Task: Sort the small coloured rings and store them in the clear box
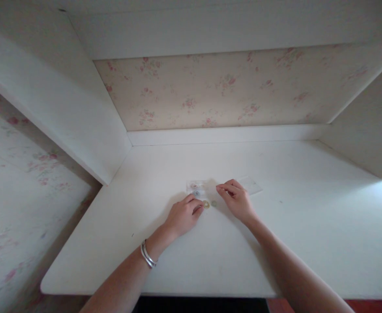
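A small clear plastic case [191, 186] lies on the white desk, with a reddish round item [194, 185] and a bluish round item [196, 193] in it. My left hand [182, 215] is low in front of the case, its fingers curled and closed at the edge of a yellowish ring [206, 204]. Just right of that ring lies a small greenish disc [214, 203]. My right hand [238, 201] hovers to the right of the case, thumb and fingertips pinched together. Whatever the pinch holds is too small to make out.
A flat clear plastic piece, perhaps a lid [252, 185], lies behind my right hand. White side panels [80, 113] flank the white desk [138, 174], with a shelf [210, 30] overhead and floral wallpaper [184, 95] at the back.
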